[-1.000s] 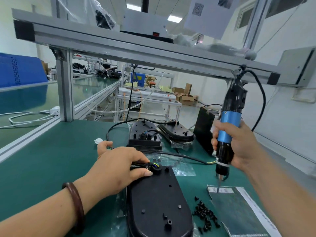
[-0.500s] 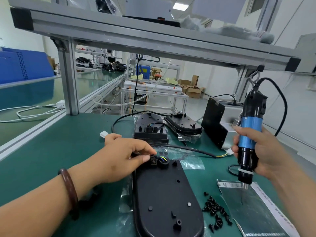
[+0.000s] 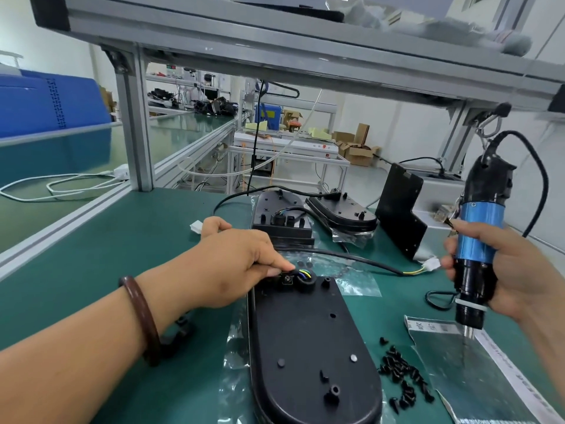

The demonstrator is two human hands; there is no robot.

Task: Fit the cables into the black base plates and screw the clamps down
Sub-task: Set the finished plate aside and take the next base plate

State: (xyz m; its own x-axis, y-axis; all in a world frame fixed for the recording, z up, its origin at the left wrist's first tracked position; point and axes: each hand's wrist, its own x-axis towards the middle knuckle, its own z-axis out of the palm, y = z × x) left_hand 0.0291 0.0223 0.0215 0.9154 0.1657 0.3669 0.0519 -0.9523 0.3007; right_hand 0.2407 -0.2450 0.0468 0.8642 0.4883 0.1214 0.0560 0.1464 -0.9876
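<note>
Far left, blue plastic crate and a looped white cord on the neighbouring bench. Green mat covers the work surface. Left wrist carries a brown glossy bracelet. Left hand lies knuckles up, fingers bent, thumb and forefinger tips pinching the cable down at the far end of the base plate. Plate sits centre on the mat, on clear crinkled film: matte black plastic, long oval, long axis running near to far, rounded end toward the viewer, small pegs and holes on top. Just beside the fingertips, a small clamp and a black round ring with blue and yellow wires showing. Cable, black and smooth, runs rightward to a white plug. Two more black plates lie behind. Right of the plate, a loose heap of black screws, then a silvery foil bag with a white printed strip, too blurred to read. Right hand wraps the screwdriver, fingers closed round its blue band; the tool stands near upright, tip down over the bag, black cord arcing from its top.
</note>
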